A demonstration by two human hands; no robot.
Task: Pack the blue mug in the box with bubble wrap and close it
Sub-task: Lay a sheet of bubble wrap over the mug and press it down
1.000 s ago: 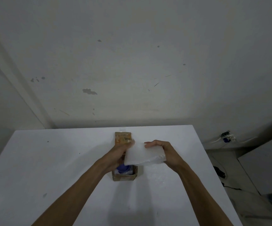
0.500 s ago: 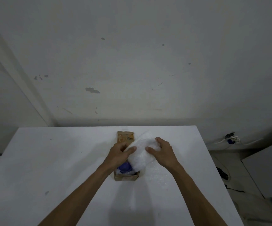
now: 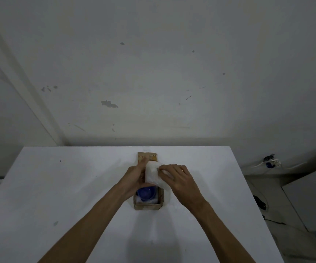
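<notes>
A small brown cardboard box (image 3: 148, 205) stands open in the middle of the white table (image 3: 58, 196), its lid flap (image 3: 147, 156) lying back on the far side. The blue mug (image 3: 146, 193) sits inside it, opening up, with white wrap around its base. A folded wad of bubble wrap (image 3: 153, 174) is held over the box's far half. My left hand (image 3: 134, 176) grips its left side. My right hand (image 3: 180, 177) holds its right side, fingers curled over the top.
A plain wall rises behind the table. To the right, on the floor, lie cables and a plug (image 3: 270, 162) and a pale cabinet (image 3: 312, 198).
Both hands have squeezed the spread sheet of bubble wrap into a narrower wad and lowered it from above the box toward the box's opening.
</notes>
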